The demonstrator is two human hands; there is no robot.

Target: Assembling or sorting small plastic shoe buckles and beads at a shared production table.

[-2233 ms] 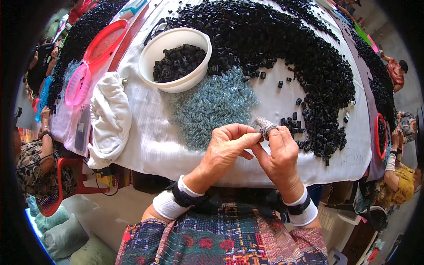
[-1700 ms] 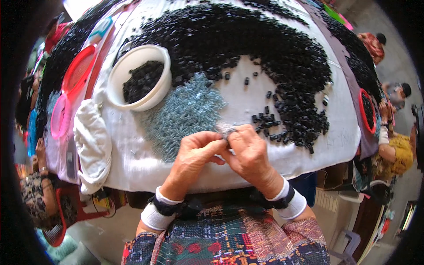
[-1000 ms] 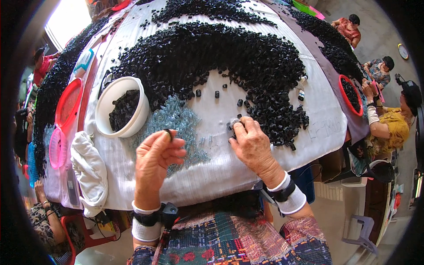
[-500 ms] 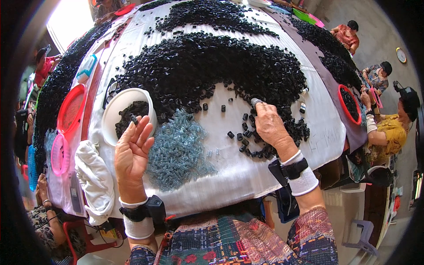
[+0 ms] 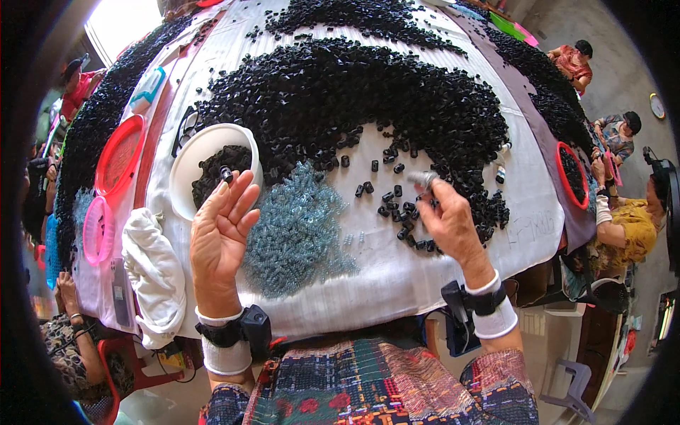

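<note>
My left hand [image 5: 225, 237] is palm up by the rim of a white bowl [image 5: 252, 152], pinching a small black plastic piece [image 5: 226, 173] between thumb and fingertips. More black pieces [image 5: 216, 170] lie inside that bowl. Beside the hand spreads a pile of small bluish, coil-like pieces [image 5: 297, 234]. My right hand [image 5: 453, 216] hovers over loose black barrel-shaped pieces [image 5: 388, 205], its thumb apart from the index finger. A grey cover [image 5: 423, 179], slightly blurred, sits on that index fingertip. Nothing shows between those fingers.
A large heap of black pieces [image 5: 354, 85] covers the white-clothed table [image 5: 382, 283]. At left are a crumpled white cloth [image 5: 152, 269], a pink basket [image 5: 98, 230] and a red basket [image 5: 120, 156]. Another red basket [image 5: 572, 173] stands at right, near a person in yellow [image 5: 630, 230].
My right hand has drawn back slightly, its index finger lifting off the heap and its thumb opening away. More loose black pieces lie in front of it. The left hand keeps its pinch.
</note>
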